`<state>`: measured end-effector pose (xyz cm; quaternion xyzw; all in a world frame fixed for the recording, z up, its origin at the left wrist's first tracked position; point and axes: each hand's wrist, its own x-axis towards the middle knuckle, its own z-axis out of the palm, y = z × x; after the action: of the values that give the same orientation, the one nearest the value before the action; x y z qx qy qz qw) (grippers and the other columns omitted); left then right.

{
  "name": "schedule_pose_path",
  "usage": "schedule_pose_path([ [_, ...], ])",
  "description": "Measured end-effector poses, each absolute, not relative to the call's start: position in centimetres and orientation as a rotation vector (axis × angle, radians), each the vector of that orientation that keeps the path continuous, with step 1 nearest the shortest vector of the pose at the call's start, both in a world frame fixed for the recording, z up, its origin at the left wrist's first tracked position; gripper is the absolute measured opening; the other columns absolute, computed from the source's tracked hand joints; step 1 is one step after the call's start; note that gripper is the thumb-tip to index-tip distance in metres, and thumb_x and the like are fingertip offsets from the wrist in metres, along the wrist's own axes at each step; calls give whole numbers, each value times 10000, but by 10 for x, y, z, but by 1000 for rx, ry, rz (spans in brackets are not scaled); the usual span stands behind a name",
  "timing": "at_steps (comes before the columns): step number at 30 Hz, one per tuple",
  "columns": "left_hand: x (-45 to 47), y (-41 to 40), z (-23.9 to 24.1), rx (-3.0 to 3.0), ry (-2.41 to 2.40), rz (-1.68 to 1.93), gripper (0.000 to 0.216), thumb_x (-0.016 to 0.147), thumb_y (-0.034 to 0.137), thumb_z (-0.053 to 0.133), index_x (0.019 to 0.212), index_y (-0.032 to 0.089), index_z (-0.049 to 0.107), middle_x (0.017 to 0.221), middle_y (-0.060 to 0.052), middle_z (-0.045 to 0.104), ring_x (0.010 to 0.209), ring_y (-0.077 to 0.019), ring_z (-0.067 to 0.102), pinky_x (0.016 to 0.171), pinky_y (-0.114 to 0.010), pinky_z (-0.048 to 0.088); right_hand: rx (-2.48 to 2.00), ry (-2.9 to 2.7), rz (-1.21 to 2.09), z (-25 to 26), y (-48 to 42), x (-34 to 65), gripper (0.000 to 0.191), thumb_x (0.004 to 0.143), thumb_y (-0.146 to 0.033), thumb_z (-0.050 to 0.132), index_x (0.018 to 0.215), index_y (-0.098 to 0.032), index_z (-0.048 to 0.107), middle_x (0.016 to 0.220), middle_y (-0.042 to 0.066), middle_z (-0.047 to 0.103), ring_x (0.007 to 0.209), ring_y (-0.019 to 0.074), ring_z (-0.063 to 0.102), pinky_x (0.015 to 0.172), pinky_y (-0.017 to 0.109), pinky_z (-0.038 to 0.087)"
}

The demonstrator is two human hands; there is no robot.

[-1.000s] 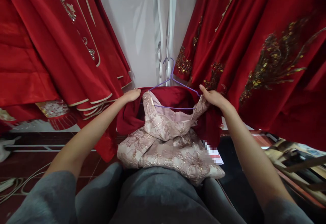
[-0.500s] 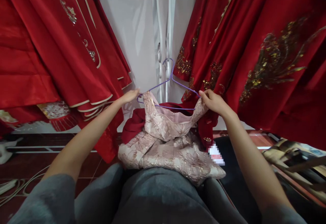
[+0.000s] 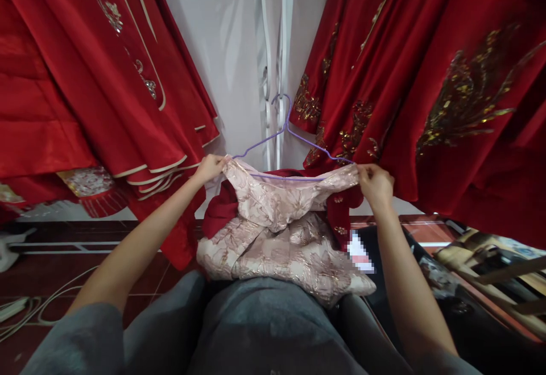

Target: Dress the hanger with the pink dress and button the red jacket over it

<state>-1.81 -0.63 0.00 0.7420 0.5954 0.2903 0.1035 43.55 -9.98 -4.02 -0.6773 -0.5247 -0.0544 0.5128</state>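
A pale pink brocade dress [image 3: 273, 204] with shiny floral patterning lies bunched across my lap, its neckline stretched wide. Inside its top sits a purple hanger [image 3: 286, 124], hook upward, with both ends reaching into the straps. My left hand [image 3: 212, 168] pinches the left strap at the hanger's end. At the opposite side, my right hand [image 3: 376, 186] has its fingers closed on the right strap. Dark red fabric [image 3: 220, 210] shows behind and beside the dress. Cloth and fingers hide the hanger's tips.
Red embroidered garments hang at the left [image 3: 170, 130] and right [image 3: 396, 96], close to both hands. White doors [image 3: 222, 50] stand ahead. A white cable [image 3: 51, 301] lies on the tiled floor at left. Several items fill a box [image 3: 490, 267] at right.
Both straps now cover the hanger's ends, and the neckline is spread wider. My right hand has moved outward to the right; my left hand has shifted slightly left and down.
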Motion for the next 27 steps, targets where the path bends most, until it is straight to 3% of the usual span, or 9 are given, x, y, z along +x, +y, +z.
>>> schedule_pose_path([
  [5, -39, -30, -2, 2100, 1655, 326, 329, 696, 406, 615, 472, 165, 610, 446, -32, 553, 456, -152, 494, 477, -244, 360, -1711, -1554, 196, -57, -109, 445, 154, 666, -241, 571, 575, -228, 694, 463, 39, 620, 452, 196, 574, 483, 296, 444],
  [8, -20, -50, 11, 2275, 1289, 19, 353, 756, 464, 568, 611, 169, 696, 553, -24, 623, 507, -149, 527, 520, -238, 394, -1658, -1751, 322, -41, -125, 426, 169, 709, -298, 574, 650, -231, 718, 551, 23, 673, 498, 179, 606, 479, 265, 436],
  [11, 26, -67, 28, 2525, 1034, 139, 428, 872, 499, 453, 910, 189, 746, 819, -18, 715, 714, -172, 618, 674, -247, 458, -1600, -1816, 248, -16, -140, 399, 231, 777, -416, 583, 749, -234, 722, 700, 25, 719, 634, 190, 650, 555, 261, 448],
  [13, 62, -71, 33, 2701, 920, 328, 407, 914, 452, 429, 964, 198, 742, 1038, -46, 714, 945, -203, 631, 859, -293, 461, -1575, -1816, 203, -6, -145, 386, 272, 813, -457, 562, 765, -230, 705, 703, 22, 711, 656, 192, 648, 578, 263, 444],
  [15, 93, -68, 28, 2878, 833, 435, 344, 914, 400, 474, 993, 199, 742, 1279, -90, 617, 1200, -237, 532, 1047, -372, 360, -1560, -1783, 186, -5, -146, 380, 302, 840, -475, 537, 786, -219, 687, 693, 25, 700, 641, 191, 636, 583, 269, 442],
  [17, 117, -61, 14, 2970, 868, 444, 294, 910, 369, 503, 989, 222, 745, 1427, -90, 492, 1349, -261, 385, 1136, -470, 223, -1519, -1755, 218, -10, -142, 382, 322, 858, -493, 517, 823, -211, 669, 724, 34, 704, 649, 193, 637, 606, 280, 459],
  [20, 136, -51, -16, 2976, 983, 358, 252, 891, 345, 536, 922, 226, 756, 1496, -83, 397, 1409, -285, 277, 1157, -539, 117, -1354, -1712, 330, -24, -132, 396, 331, 866, -518, 507, 858, -213, 634, 934, 65, 731, 833, 219, 672, 747, 319, 505],
  [23, 136, -56, -40, 2992, 997, 371, 231, 873, 352, 569, 862, 227, 763, 1485, -97, 397, 1383, -286, 315, 1147, -535, 138, -1273, -1564, 334, -37, -121, 417, 330, 848, -535, 521, 864, -218, 611, 1158, 95, 686, 1005, 248, 654, 856, 369, 504],
  [27, 120, -81, -42, 2939, 936, 611, 316, 924, 453, 487, 960, 286, 753, 1328, -74, 540, 1257, -241, 451, 1076, -469, 271, -1489, -1283, 97, -53, -111, 444, 299, 821, -494, 527, 878, -211, 604, 1077, 136, 704, 963, 291, 661, 850, 436, 501],
])
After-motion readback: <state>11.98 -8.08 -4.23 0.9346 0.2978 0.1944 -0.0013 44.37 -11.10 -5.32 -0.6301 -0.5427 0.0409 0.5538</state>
